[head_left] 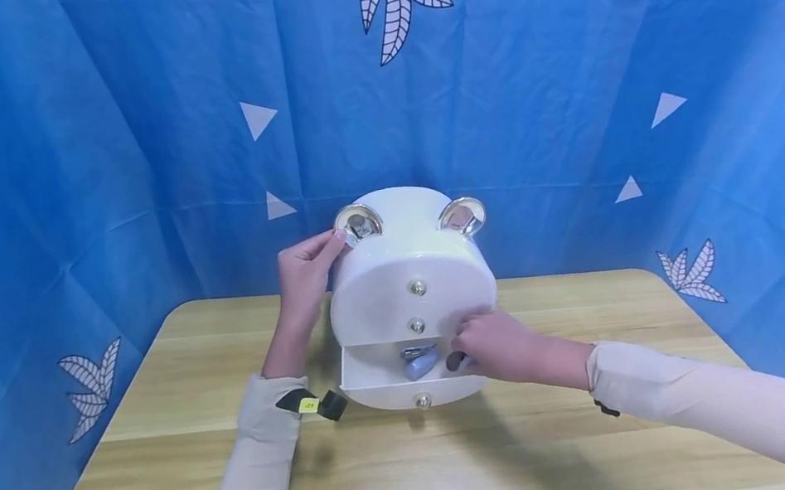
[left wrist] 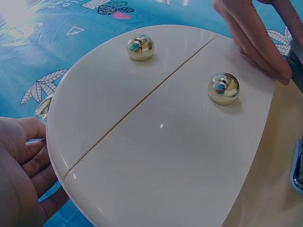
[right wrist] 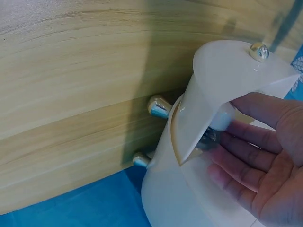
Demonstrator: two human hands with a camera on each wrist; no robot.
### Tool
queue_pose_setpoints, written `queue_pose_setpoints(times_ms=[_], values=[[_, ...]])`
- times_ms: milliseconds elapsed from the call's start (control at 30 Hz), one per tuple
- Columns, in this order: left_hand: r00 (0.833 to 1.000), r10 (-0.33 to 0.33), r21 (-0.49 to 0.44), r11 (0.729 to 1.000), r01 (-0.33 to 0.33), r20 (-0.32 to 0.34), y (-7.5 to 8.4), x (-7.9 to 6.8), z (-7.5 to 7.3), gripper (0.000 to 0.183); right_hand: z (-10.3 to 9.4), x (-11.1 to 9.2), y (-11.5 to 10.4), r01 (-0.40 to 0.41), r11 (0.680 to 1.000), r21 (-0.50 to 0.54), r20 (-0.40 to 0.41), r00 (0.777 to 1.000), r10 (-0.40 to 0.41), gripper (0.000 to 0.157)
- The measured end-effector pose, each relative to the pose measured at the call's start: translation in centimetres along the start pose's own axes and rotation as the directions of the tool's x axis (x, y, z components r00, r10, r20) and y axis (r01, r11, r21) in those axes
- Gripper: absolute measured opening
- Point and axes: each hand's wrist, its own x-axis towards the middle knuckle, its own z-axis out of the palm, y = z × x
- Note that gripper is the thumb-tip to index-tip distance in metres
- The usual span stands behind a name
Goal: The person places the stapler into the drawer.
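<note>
Hands are busy at a white round box (head_left: 408,276) with little drawers, which stands in the middle of the wooden worktop (head_left: 169,477), toward the far side. The box has two shiny ears on top, a left ear (head_left: 357,223) and a right ear (head_left: 462,217). It has three small gold knobs down its front.

The left hand (head_left: 303,278) is on the left side of the box, up near the top. Its fingers (head_left: 332,241) are almost straight and touch the box just beside the left ear. In the left wrist view the same hand (left wrist: 21,175) lies flat against the curved edge of the box.

The bottom drawer (head_left: 381,380) is pulled out toward the near side. Inside it lies a small blue stapler (head_left: 419,358), in the middle of the drawer. The right hand (head_left: 501,347) reaches into the right part of the open drawer. Its fingers (head_left: 465,359) are curled down by a small dark thing (head_left: 454,361) at the fingertips, just right of the stapler. I cannot tell if the fingers really hold that dark thing or only touch it.

Blue cloth (head_left: 566,86) with white leaves and triangles hangs behind the worktop and at both sides
</note>
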Motion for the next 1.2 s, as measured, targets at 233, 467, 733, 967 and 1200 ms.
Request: queue_pose_setpoints(times_ms=[233, 467, 733, 967, 1200], values=[[1.000, 0.011, -0.017, 1.000, -0.011, -0.008, 0.1, 0.0, 0.1, 0.032, -0.1, 0.0, 0.3, -0.026, 0.999, -0.040, 0.032, 0.999, 0.027, 0.014], [1.000, -0.010, -0.002, 1.000, 0.010, -0.002, 0.2, 0.1, 0.0, 0.034, -0.9, 0.1, 0.2, -0.091, 0.986, 0.139, 0.057, 0.995, 0.084, 0.010], [1.000, -0.012, 0.007, 1.000, 0.012, -0.008, 0.1, 0.2, 0.0, 0.035, -2.1, -0.8, -1.2, -0.212, 0.656, 0.724, 0.107, 0.974, 0.197, 0.010], [1.000, -0.028, 0.009, 1.000, 0.028, -0.005, 0.0, 0.2, -0.2, 0.036, 1.5, -2.9, -4.5, -0.443, 0.030, 0.896, 0.429, 0.880, 0.204, 0.033], [1.000, -0.017, 0.013, 1.000, 0.017, -0.004, -0.1, 0.2, 0.1, 0.035, 5.2, -2.7, -7.4, -0.458, -0.318, 0.830, 0.532, 0.823, 0.201, 0.046]])
